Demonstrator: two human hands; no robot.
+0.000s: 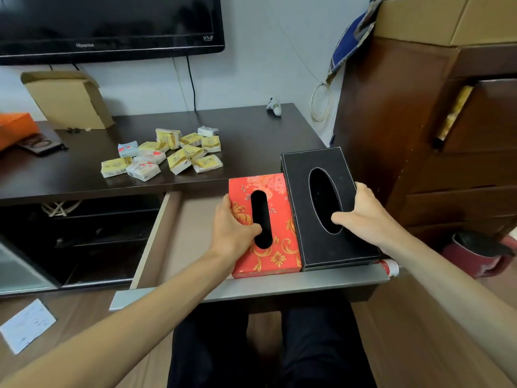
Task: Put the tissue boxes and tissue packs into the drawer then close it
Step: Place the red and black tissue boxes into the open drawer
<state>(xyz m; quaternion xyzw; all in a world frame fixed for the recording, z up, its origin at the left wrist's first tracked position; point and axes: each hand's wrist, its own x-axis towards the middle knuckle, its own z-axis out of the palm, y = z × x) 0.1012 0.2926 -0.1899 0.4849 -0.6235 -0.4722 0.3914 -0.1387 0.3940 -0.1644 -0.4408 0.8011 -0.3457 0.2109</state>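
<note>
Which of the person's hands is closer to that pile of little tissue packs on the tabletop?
Left. The left hand grips the red tissue box, just below and right of the tissue packs; the right hand holds the black tissue box, farther right.

Head view, angled forward and down, seemingly close over drawer [173, 236]

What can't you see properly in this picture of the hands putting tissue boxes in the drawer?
All from the head view:
- Whether the red box and black box hold tissues: their slots are dark.
- The drawer floor on the right: both boxes cover it.
- The left hand and right hand thumb tips: inside the slots.
- Writing on the tissue packs: too small.
- The orange thing: cut off by the left edge.
</note>
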